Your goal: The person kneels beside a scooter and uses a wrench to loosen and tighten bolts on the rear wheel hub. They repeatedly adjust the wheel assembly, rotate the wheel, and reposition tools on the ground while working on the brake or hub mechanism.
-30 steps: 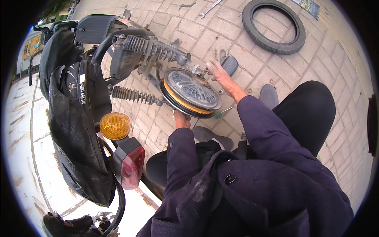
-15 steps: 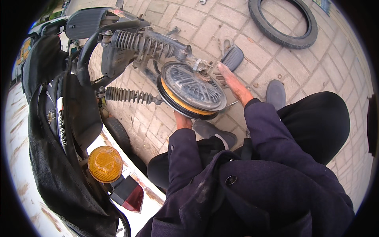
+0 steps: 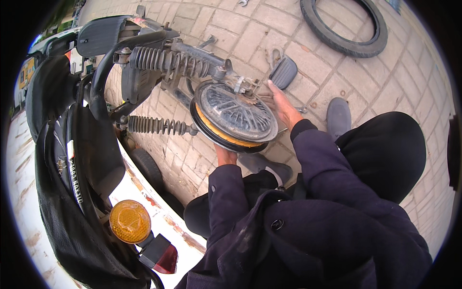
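A tyreless wheel (image 3: 236,113) with a dusty dark spoked cover and a yellow band around its rim sits tilted at the rear of a motorbike or scooter, between two shock absorbers (image 3: 161,126). My left hand (image 3: 225,155) supports the wheel's near edge from below, its fingers hidden under the rim. At the right edge, my right hand (image 3: 285,107) grips the wheel with the thumb up and the other fingers partly hidden. Beside the axle hardware (image 3: 240,86) lies a dark ribbed pad (image 3: 284,73), just beyond my right hand.
A black tyre (image 3: 380,42) lies on the paving bricks at the far right. A wrench (image 3: 244,2) is at the top edge. To my left are the black seat (image 3: 62,192), an orange reflector (image 3: 130,221), a red tail lamp (image 3: 166,262) and a white, rust-streaked surface (image 3: 33,192).
The wheel and both hands sit slightly lower in the picture, with the wheel's face tipped a little more toward me. Both hands keep their hold.
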Tool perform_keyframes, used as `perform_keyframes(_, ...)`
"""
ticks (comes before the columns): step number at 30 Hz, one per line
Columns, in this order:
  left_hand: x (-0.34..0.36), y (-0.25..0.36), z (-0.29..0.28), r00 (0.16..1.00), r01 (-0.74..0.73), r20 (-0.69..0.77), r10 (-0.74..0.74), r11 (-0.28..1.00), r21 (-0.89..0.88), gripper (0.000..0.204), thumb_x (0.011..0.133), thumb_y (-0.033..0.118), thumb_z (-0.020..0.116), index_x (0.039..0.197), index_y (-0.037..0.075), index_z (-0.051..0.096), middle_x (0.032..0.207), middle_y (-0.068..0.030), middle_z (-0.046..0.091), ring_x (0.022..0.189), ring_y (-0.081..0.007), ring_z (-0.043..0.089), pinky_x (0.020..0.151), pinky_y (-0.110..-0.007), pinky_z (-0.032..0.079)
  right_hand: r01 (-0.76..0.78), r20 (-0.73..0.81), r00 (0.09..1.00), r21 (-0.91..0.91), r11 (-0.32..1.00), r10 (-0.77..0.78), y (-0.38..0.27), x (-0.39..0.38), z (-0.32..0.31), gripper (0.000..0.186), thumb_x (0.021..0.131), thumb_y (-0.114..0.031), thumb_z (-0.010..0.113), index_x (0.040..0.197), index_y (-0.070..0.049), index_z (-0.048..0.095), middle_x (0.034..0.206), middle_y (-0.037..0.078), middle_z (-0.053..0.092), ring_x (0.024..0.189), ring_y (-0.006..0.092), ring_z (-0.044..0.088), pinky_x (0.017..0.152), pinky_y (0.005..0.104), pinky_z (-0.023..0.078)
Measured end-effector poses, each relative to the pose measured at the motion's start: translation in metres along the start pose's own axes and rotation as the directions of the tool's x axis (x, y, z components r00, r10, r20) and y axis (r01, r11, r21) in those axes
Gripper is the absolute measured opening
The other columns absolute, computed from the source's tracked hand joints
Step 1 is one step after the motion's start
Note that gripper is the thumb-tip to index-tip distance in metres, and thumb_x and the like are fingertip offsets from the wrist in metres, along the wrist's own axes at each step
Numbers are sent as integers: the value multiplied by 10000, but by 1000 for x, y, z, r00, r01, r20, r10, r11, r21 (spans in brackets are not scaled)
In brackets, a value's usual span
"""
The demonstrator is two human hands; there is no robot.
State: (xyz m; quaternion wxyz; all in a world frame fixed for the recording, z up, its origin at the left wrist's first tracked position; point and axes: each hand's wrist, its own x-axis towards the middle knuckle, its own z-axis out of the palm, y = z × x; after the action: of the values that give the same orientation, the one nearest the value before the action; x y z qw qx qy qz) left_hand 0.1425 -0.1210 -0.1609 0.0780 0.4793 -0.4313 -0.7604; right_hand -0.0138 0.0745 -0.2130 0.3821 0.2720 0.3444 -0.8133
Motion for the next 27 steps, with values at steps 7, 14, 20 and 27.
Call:
perform_keyframes(7,-5,2,10,1000,27,12,-27,1000,-13,483,1078,373,456,1445,60,477,1385,-109,599,1234,-275,603,1022,-410,529,177,314,933,25,984,-176,-33,3,43,560,1009,-528,565,1273,-40,638,1150,79,665,1051,191,617,975,360,492)
perform_keyframes(14,-10,2,5,999,45,19,-45,999,-25,499,1080,396,448,1447,58,474,1390,-112,595,1237,-279,600,1029,-415,529,129,321,920,292,948,-224,-24,-6,57,419,1010,-440,589,1180,-67,675,1012,33,673,937,147,629,866,329,521)
perform_keyframes(20,-9,0,4,999,47,31,-45,998,-48,492,1080,385,449,1439,48,480,1389,-120,594,1236,-284,600,1027,-420,529,106,262,944,334,937,-200,-21,-5,62,373,1003,-392,582,1132,-63,700,974,38,685,874,155,649,795,346,554)
perform_keyframes(27,-12,2,12,999,43,12,-42,998,-48,487,1079,375,453,1437,45,481,1385,-121,597,1231,-284,603,1023,-419,530,134,158,967,355,925,-201,-19,-6,66,397,1013,-402,551,1098,-48,707,934,48,696,835,170,666,766,350,566)
